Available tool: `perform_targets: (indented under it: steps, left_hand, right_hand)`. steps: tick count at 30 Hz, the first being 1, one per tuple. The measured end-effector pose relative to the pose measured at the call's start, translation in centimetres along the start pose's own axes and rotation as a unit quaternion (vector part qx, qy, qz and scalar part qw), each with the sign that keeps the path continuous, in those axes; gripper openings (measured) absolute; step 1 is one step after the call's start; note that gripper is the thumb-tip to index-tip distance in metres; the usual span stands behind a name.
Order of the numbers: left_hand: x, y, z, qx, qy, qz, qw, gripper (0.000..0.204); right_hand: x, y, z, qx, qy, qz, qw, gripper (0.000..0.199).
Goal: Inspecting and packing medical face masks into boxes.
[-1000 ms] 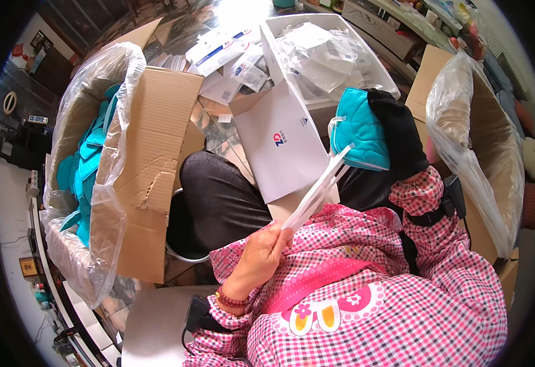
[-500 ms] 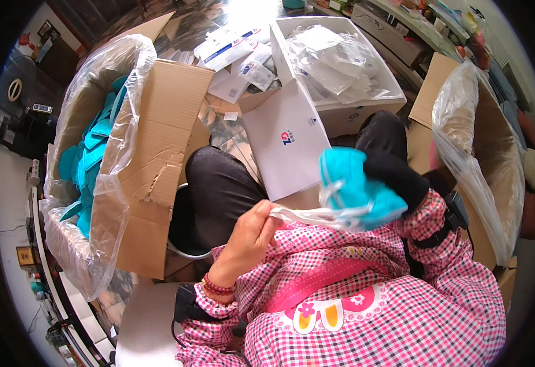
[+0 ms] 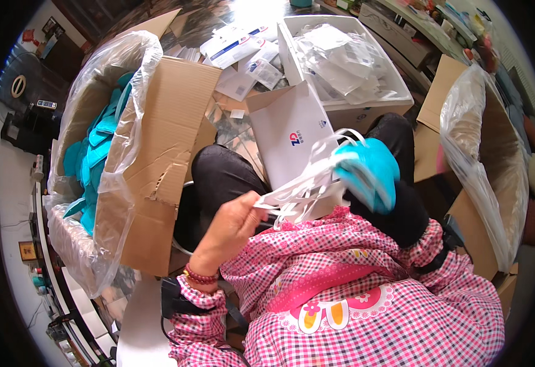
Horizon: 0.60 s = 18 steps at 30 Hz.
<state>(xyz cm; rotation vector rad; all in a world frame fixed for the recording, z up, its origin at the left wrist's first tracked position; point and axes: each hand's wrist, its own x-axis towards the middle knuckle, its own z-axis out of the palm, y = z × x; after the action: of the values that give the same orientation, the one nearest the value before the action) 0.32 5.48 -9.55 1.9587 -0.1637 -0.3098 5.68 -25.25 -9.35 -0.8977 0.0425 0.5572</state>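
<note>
My left hand (image 3: 236,225) is closed in a pinch around the ends of several white elastic straps (image 3: 301,189). They stretch across my lap to a small bundle of teal face masks (image 3: 370,174), blurred by motion. My right hand (image 3: 396,217), in a black glove, holds this bundle; the masks hide most of its fingers. Right behind the straps stands a white carton (image 3: 289,131) with its flap raised, between my knees.
At left, a plastic-lined cardboard box (image 3: 157,159) holds many teal masks (image 3: 93,150). A white box (image 3: 396,105) of clear packets stands ahead, beside loose white packages (image 3: 234,52) on the floor. Another lined box (image 3: 494,177) is at right.
My left hand has moved left and slightly down, drawing the straps out into a spread fan. The mask bundle has turned more upright in my right hand, which has shifted slightly.
</note>
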Motion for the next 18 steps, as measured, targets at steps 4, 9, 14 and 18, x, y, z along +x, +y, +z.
perform_targets:
  steps: [4,9,14,18]
  left_hand:
    - [0.8,2.1,2.9,0.006,-0.035,0.038,0.999,0.021]
    - [1.5,3.4,4.4,0.162,-0.072,0.09,0.98,0.023]
    - [1.1,6.3,3.9,0.19,-0.063,0.152,0.968,0.022]
    - [0.4,6.0,1.2,0.199,-0.033,0.169,0.965,0.018]
  right_hand:
    - [-0.2,1.4,-0.5,-0.053,-0.039,0.183,0.981,0.035]
    - [-1.0,-1.3,4.7,-0.486,-0.185,-0.25,0.817,0.083]
    - [2.7,3.5,4.8,-0.47,-0.274,-0.256,0.799,0.082]
    - [0.9,3.0,2.5,-0.606,-0.302,-0.07,0.733,0.036]
